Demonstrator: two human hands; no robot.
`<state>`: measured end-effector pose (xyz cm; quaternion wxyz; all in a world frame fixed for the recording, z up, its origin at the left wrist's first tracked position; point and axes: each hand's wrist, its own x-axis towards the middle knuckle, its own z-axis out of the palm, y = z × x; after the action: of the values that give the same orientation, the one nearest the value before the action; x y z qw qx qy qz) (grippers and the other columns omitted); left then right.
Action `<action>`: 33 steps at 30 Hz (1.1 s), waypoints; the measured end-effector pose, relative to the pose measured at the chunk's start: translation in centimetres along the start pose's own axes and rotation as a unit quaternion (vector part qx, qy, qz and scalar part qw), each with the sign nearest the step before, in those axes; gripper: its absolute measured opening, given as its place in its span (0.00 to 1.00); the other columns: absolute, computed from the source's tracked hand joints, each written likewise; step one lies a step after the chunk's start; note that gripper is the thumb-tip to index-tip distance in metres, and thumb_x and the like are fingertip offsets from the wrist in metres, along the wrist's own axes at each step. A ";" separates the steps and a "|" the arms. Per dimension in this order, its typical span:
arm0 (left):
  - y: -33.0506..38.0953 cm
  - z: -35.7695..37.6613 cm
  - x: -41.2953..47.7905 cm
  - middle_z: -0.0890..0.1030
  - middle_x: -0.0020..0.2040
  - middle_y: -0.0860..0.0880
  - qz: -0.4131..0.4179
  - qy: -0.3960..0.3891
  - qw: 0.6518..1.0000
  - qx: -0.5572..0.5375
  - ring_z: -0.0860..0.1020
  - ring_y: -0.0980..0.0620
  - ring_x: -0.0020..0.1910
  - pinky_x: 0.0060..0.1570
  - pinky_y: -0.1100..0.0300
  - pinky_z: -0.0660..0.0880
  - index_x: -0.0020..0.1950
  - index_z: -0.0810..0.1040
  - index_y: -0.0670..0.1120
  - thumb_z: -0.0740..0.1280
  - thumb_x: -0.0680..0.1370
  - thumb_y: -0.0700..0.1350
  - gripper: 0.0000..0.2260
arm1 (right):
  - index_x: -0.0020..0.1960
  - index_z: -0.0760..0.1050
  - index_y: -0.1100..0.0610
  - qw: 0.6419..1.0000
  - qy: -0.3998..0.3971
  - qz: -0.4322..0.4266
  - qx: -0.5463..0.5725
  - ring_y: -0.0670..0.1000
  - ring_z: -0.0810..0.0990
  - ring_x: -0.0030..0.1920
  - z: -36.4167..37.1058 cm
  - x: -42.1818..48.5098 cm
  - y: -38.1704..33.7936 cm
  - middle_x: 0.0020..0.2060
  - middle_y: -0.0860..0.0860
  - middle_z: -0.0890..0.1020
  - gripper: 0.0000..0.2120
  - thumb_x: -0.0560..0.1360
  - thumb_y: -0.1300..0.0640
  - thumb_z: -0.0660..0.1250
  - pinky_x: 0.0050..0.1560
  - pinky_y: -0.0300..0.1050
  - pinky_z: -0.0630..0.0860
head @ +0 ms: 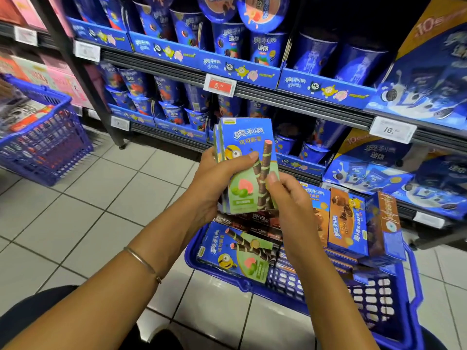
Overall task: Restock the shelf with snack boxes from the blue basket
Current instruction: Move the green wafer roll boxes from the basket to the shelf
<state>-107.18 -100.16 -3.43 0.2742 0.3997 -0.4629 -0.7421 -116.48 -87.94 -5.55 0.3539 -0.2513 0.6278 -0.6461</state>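
I hold a small stack of blue and green snack boxes (246, 145) upright above the blue basket (379, 301). My left hand (222, 173) grips the stack from the left, thumb across the front. My right hand (288, 198) pinches its lower right edge. In the basket lie another green box (237, 251), dark boxes (255, 223) and upright orange and blue boxes (348, 223). The shelf (303, 102) stands just behind, stocked with blue cookie cups and boxes.
A second blue basket (43, 142) full of goods sits on the tiled floor at the left. A dark shelf post (83, 77) runs down to the floor between it and me. Price tags (219, 85) hang on the shelf rails.
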 end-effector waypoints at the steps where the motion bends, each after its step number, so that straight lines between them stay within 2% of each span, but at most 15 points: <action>1: 0.1 -0.1 0.1 0.87 0.58 0.42 0.000 0.005 1.000 -0.004 0.87 0.40 0.53 0.48 0.49 0.85 0.72 0.74 0.40 0.81 0.73 0.43 0.30 | 0.59 0.80 0.47 1.000 0.010 0.015 -0.001 0.49 0.84 0.57 -0.1 0.1 0.5 0.54 0.46 0.86 0.16 0.78 0.40 0.64 0.55 0.46 0.79; 3: 0.2 -0.3 0.4 0.87 0.58 0.42 0.003 0.013 1.000 0.002 0.87 0.41 0.53 0.48 0.49 0.85 0.73 0.73 0.40 0.81 0.72 0.44 0.32 | 0.55 0.81 0.48 0.996 0.063 0.062 0.013 0.50 0.83 0.58 -0.6 0.5 2.0 0.53 0.47 0.85 0.11 0.80 0.45 0.63 0.57 0.49 0.78; 5: 0.3 -0.5 0.5 0.87 0.57 0.44 0.010 0.029 0.999 0.016 0.88 0.44 0.50 0.44 0.53 0.85 0.73 0.72 0.42 0.80 0.73 0.44 0.31 | 0.53 0.80 0.51 0.988 0.103 0.073 -0.088 0.52 0.82 0.56 -1.3 0.5 4.3 0.52 0.51 0.84 0.06 0.81 0.55 0.64 0.56 0.51 0.79; 7: 0.4 -0.6 0.6 0.88 0.56 0.45 0.012 0.038 0.999 0.024 0.88 0.45 0.49 0.43 0.54 0.84 0.73 0.72 0.42 0.80 0.73 0.45 0.31 | 0.55 0.78 0.52 0.973 0.054 0.054 -0.217 0.51 0.81 0.52 -1.9 0.0 6.8 0.51 0.51 0.82 0.05 0.81 0.58 0.64 0.47 0.44 0.78; 9: 0.4 -0.6 0.8 0.87 0.57 0.44 0.009 0.036 0.999 0.012 0.88 0.44 0.49 0.43 0.53 0.84 0.73 0.73 0.41 0.80 0.73 0.45 0.31 | 0.59 0.76 0.50 0.945 -0.043 0.061 -0.319 0.47 0.79 0.55 -2.3 -0.5 8.8 0.55 0.47 0.80 0.10 0.79 0.54 0.69 0.50 0.40 0.76; 11: 0.5 -0.5 0.8 0.87 0.56 0.42 0.009 0.032 0.999 -0.008 0.88 0.43 0.48 0.42 0.53 0.84 0.72 0.74 0.39 0.79 0.74 0.44 0.29 | 0.66 0.72 0.47 0.875 -0.131 0.048 -0.463 0.47 0.74 0.61 -2.3 -0.8 10.1 0.60 0.43 0.76 0.23 0.74 0.42 0.71 0.60 0.48 0.73; 12: 0.6 -0.5 0.9 0.87 0.57 0.41 0.009 0.029 0.999 -0.016 0.88 0.42 0.49 0.43 0.52 0.84 0.72 0.74 0.39 0.78 0.75 0.43 0.28 | 0.69 0.71 0.47 0.849 -0.148 0.044 -0.505 0.49 0.72 0.63 -2.3 -0.8 10.5 0.62 0.44 0.75 0.28 0.73 0.39 0.71 0.63 0.50 0.72; 13: 0.6 -0.5 0.9 0.87 0.57 0.40 0.006 0.025 0.999 -0.024 0.87 0.40 0.51 0.45 0.50 0.85 0.72 0.74 0.38 0.78 0.75 0.43 0.28 | 0.70 0.71 0.47 0.843 -0.155 0.048 -0.512 0.50 0.72 0.65 -2.2 -0.8 10.7 0.63 0.45 0.75 0.29 0.72 0.38 0.71 0.64 0.50 0.71; 16: 0.9 -0.5 1.0 0.86 0.59 0.39 -0.002 0.017 0.999 -0.045 0.86 0.36 0.56 0.51 0.45 0.85 0.73 0.74 0.38 0.77 0.76 0.43 0.27 | 0.63 0.76 0.46 0.873 -0.124 0.037 -0.470 0.50 0.74 0.61 -2.3 -0.8 11.0 0.58 0.45 0.78 0.23 0.71 0.41 0.74 0.58 0.49 0.75; 19: 1.1 -0.7 1.2 0.86 0.58 0.38 0.002 0.013 0.999 -0.050 0.85 0.34 0.58 0.54 0.43 0.84 0.70 0.77 0.38 0.76 0.77 0.42 0.24 | 0.51 0.75 0.45 0.912 -0.074 0.022 -0.402 0.46 0.77 0.52 -2.8 -0.5 10.4 0.50 0.44 0.79 0.15 0.70 0.44 0.78 0.49 0.48 0.77; 23: 1.3 -0.8 1.4 0.86 0.59 0.37 -0.002 0.008 0.997 -0.070 0.84 0.33 0.59 0.53 0.43 0.85 0.69 0.79 0.37 0.75 0.78 0.43 0.21 | 0.52 0.77 0.44 0.963 -0.063 0.082 -0.250 0.47 0.81 0.46 -4.0 -0.1 8.1 0.45 0.46 0.78 0.12 0.72 0.52 0.78 0.40 0.44 0.77; 26: 1.5 -0.7 1.5 0.85 0.60 0.37 -0.007 0.003 0.997 -0.078 0.83 0.33 0.61 0.56 0.41 0.84 0.69 0.79 0.37 0.74 0.78 0.44 0.21 | 0.48 0.82 0.45 0.986 0.000 0.053 -0.155 0.42 0.82 0.38 -5.2 0.5 5.3 0.40 0.44 0.83 0.04 0.74 0.52 0.75 0.35 0.37 0.75; 28: 1.5 -0.6 1.5 0.85 0.61 0.37 -0.013 -0.003 0.996 -0.087 0.84 0.34 0.60 0.56 0.40 0.83 0.70 0.78 0.38 0.75 0.78 0.45 0.23 | 0.48 0.81 0.48 0.992 0.073 0.035 -0.102 0.46 0.82 0.38 -5.8 0.9 3.5 0.39 0.47 0.85 0.01 0.77 0.52 0.72 0.37 0.43 0.77; 30: 1.7 -0.7 1.4 0.86 0.60 0.38 -0.021 -0.007 0.995 -0.097 0.84 0.35 0.58 0.55 0.42 0.84 0.70 0.78 0.38 0.75 0.77 0.46 0.24 | 0.51 0.80 0.51 0.989 0.139 0.037 -0.026 0.54 0.82 0.42 -6.2 1.4 2.0 0.42 0.54 0.85 0.03 0.79 0.53 0.70 0.43 0.53 0.78; 33: 1.8 -0.8 1.4 0.86 0.60 0.39 -0.029 -0.005 0.995 -0.096 0.85 0.36 0.59 0.54 0.43 0.84 0.71 0.77 0.38 0.76 0.77 0.48 0.26 | 0.55 0.80 0.58 0.981 0.162 0.052 0.089 0.59 0.81 0.44 -6.2 1.7 -0.4 0.46 0.57 0.83 0.10 0.81 0.52 0.67 0.44 0.56 0.78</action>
<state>-107.19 -102.39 -2.43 0.2874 0.3810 -0.3792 -0.7927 -122.35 -85.38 -5.93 0.3017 -0.0775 0.6287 -0.7125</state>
